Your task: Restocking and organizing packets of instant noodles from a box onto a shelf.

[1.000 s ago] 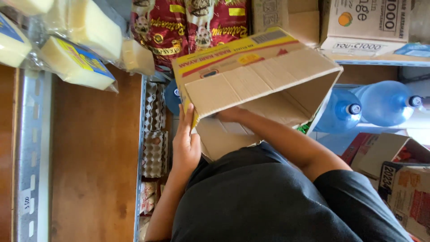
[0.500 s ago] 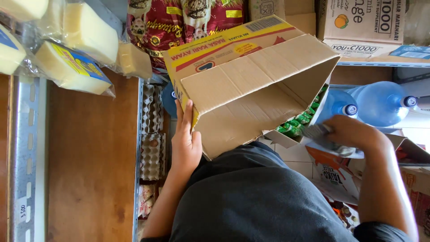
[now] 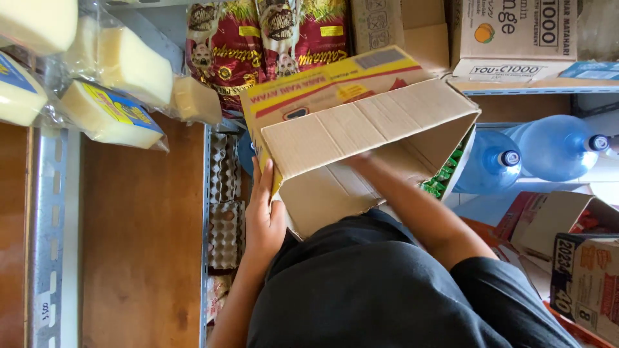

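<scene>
Shelf edge: pale yellow blocks in clear plastic wrap point(image 3: 109, 116) lie at the far left on a brown wooden shelf board point(image 3: 138, 258), beside a grey slotted metal upright point(image 3: 48, 238).
Egg trays: grey moulded pulp egg trays point(image 3: 225, 212) stand stacked just right of the shelf board, with the left forearm running alongside them.
Left hand: the left hand point(image 3: 265, 212) lies flat against the left side of the carton, fingers stretched out and close together, tips up under the folded flap; it braces the carton rather than closing round it.
Carton: the open brown corrugated cardboard carton with a yellow and red printed side point(image 3: 361, 142) sits tilted in front of the person's chest, mouth turned to the right, with green packets point(image 3: 445, 174) showing at its right edge.
Right hand: the right hand point(image 3: 361, 158) reaches into the carton's mouth; its fingers are hidden behind the flap, so I cannot tell how they are set or whether they hold anything.
Behind: dark red printed sacks point(image 3: 271, 35) stand above the carton.
Right side: two blue translucent water bottles point(image 3: 529, 154) lie near the carton's right corner, and small printed cardboard boxes point(image 3: 574, 258) sit below them, well apart from both hands.
</scene>
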